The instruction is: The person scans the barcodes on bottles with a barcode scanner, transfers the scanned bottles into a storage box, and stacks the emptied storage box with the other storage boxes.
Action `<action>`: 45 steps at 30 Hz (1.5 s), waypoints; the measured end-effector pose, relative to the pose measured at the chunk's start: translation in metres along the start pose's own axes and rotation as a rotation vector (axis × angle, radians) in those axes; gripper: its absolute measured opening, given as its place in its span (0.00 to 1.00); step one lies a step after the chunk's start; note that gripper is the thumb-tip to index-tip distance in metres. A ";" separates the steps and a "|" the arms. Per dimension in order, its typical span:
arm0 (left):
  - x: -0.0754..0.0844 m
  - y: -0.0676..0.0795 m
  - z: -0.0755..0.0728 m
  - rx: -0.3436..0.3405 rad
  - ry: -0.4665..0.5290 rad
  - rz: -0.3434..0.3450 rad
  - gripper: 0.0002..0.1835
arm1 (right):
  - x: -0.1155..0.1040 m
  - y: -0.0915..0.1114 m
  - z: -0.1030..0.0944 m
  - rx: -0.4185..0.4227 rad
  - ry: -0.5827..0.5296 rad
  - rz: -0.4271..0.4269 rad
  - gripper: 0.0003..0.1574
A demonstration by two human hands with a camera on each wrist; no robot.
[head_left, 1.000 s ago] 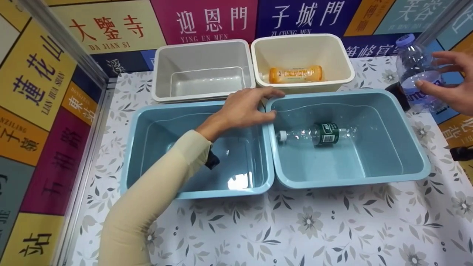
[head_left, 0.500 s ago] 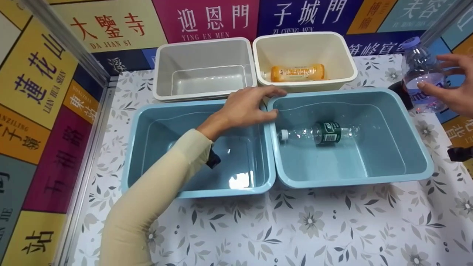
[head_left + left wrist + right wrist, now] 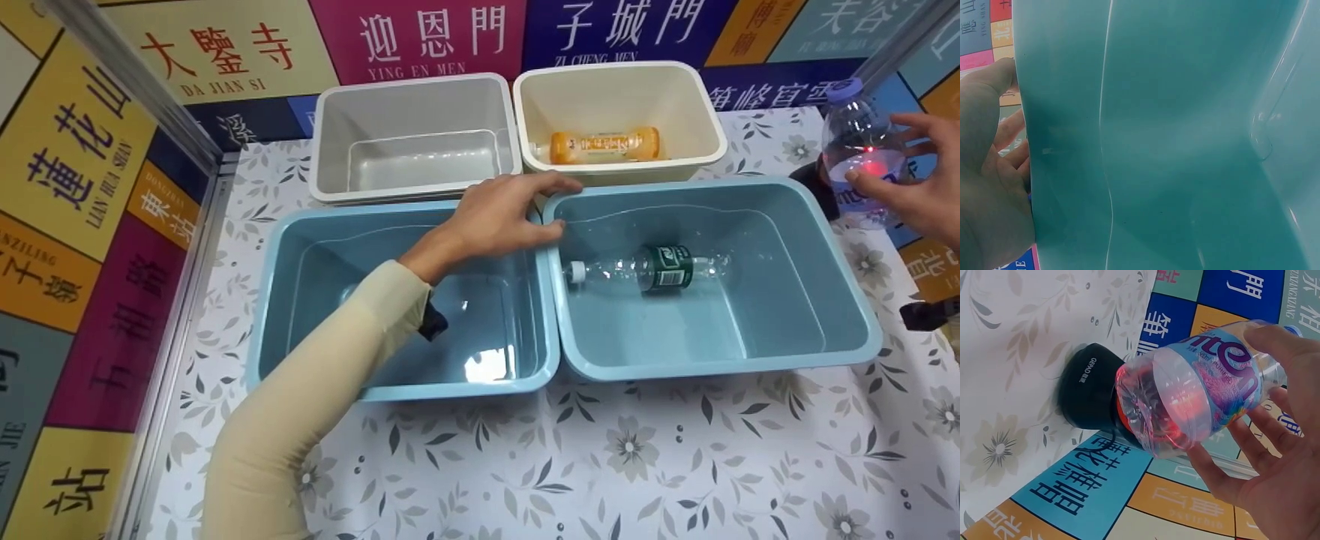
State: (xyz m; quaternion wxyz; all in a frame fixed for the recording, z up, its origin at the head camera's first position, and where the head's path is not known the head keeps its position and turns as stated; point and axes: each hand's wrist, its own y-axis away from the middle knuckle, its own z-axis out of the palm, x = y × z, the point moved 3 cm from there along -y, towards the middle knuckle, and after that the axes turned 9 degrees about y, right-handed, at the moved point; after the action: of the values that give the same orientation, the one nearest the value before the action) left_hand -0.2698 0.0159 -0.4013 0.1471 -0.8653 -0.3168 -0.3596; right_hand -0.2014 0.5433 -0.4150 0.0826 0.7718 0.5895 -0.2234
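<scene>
Off the right side of the bins, my right hand (image 3: 926, 176) grips a clear plastic bottle (image 3: 862, 142) with a purple cap and a printed label. The right wrist view shows thumb and fingers around the bottle (image 3: 1207, 388), its base tilted toward a black scanner (image 3: 1089, 388) on the table. Red light falls on the bottle's lower part. My left hand (image 3: 499, 217) rests over the rims where two blue bins meet, fingers relaxed. In the left wrist view, some of the left hand's fingers are partly hidden behind the bin wall (image 3: 1061, 135).
The right blue bin (image 3: 720, 371) contains a clear bottle (image 3: 667, 268) with a green label; the left blue bin (image 3: 450, 392) stands beside it. Behind are a grey bin (image 3: 427, 112) and a cream bin (image 3: 622, 101), which holds an orange-labelled bottle (image 3: 606, 146). Printed panels wall the table.
The bottle in my right hand has shifted slightly right and turned a little, and a red glow now shows on it. My left hand stays in place.
</scene>
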 end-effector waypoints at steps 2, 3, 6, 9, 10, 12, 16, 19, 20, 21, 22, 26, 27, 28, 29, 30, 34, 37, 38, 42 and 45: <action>0.000 0.000 0.000 0.002 0.001 0.001 0.31 | 0.000 0.001 0.000 -0.002 0.003 0.007 0.49; 0.000 0.000 0.000 0.003 0.001 0.002 0.31 | 0.000 0.002 0.000 -0.003 0.002 0.009 0.49; 0.000 0.000 0.000 0.007 0.000 0.002 0.31 | 0.000 0.002 0.001 -0.002 0.007 0.017 0.48; -0.001 0.000 0.000 0.013 0.001 0.003 0.31 | 0.000 0.002 0.002 0.001 0.020 0.008 0.48; -0.001 0.000 0.001 0.014 0.000 0.002 0.31 | 0.001 0.002 0.003 0.003 0.035 0.008 0.48; -0.001 0.000 0.001 0.016 -0.002 0.001 0.31 | 0.001 0.002 0.004 0.010 0.058 0.002 0.49; 0.000 -0.001 0.001 0.012 -0.007 -0.003 0.31 | 0.002 0.004 0.006 0.009 0.083 -0.001 0.49; 0.000 0.000 0.000 0.008 -0.007 -0.003 0.31 | 0.002 0.005 0.007 -0.007 0.088 0.004 0.48; 0.000 0.000 0.000 0.007 -0.008 -0.003 0.31 | 0.003 0.005 0.008 -0.010 0.092 0.003 0.48; 0.000 0.000 0.000 0.006 -0.008 -0.002 0.31 | 0.003 0.006 0.008 -0.012 0.097 0.003 0.48; 0.000 0.000 0.000 0.005 -0.008 -0.002 0.31 | 0.003 0.006 0.008 -0.012 0.101 0.003 0.48; 0.000 -0.001 0.000 0.005 -0.008 0.000 0.31 | 0.003 0.006 0.009 -0.004 0.103 -0.005 0.48; 0.000 -0.001 0.000 0.004 -0.007 0.001 0.31 | 0.003 0.006 0.009 0.000 0.103 -0.005 0.48; 0.000 -0.001 0.000 0.004 -0.007 0.002 0.31 | 0.003 0.006 0.009 0.002 0.101 -0.004 0.48; 0.000 -0.001 0.000 0.003 -0.005 0.001 0.31 | 0.004 0.006 0.009 0.002 0.099 -0.003 0.48; 0.000 -0.001 0.000 0.003 -0.003 0.001 0.31 | 0.004 0.006 0.010 0.002 0.097 -0.003 0.48; 0.001 -0.001 0.000 0.001 0.001 -0.001 0.31 | 0.004 0.007 0.009 -0.009 0.103 0.015 0.48; 0.001 -0.001 0.000 0.004 0.003 -0.005 0.31 | 0.003 0.008 0.009 -0.018 0.112 0.021 0.48; 0.001 -0.001 0.000 0.005 0.004 -0.003 0.31 | 0.003 0.008 0.009 -0.017 0.113 0.023 0.48; 0.001 0.000 0.000 0.017 0.007 0.015 0.31 | 0.002 0.009 0.008 -0.010 0.115 0.020 0.48; 0.000 0.000 0.000 0.025 0.012 0.022 0.31 | -0.001 0.009 0.007 -0.013 0.107 0.014 0.48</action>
State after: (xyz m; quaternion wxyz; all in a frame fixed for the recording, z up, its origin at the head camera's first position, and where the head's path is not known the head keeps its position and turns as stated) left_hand -0.2694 0.0156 -0.4010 0.1636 -0.8647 -0.3106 -0.3592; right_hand -0.1950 0.5373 -0.4218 0.0574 0.7864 0.5890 -0.1772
